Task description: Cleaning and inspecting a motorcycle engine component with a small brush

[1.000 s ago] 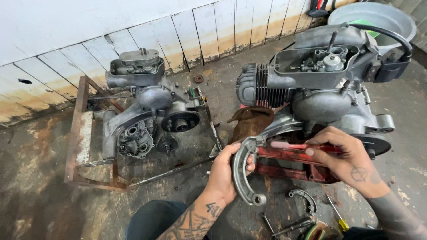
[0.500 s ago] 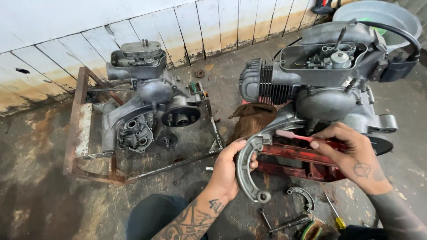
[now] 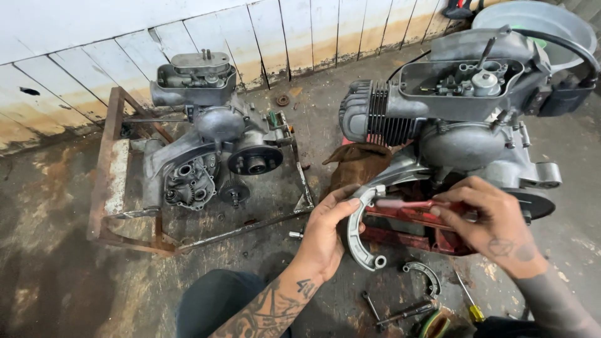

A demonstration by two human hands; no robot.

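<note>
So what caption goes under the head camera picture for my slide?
Left hand holds a curved metal brake shoe while right hand works beside the engine.

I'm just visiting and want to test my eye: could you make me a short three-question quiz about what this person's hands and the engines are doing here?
1. True or false: the left hand grips a curved grey brake shoe.
2. What does the right hand hold? A) a hammer B) a thin red-handled tool C) a rag
3. Fill in: the left engine sits in a rusty metal ____.

Key:
1. True.
2. B; its tip reaches toward the shoe's upper end.
3. Frame. The right engine rests on a red stand instead.
</note>
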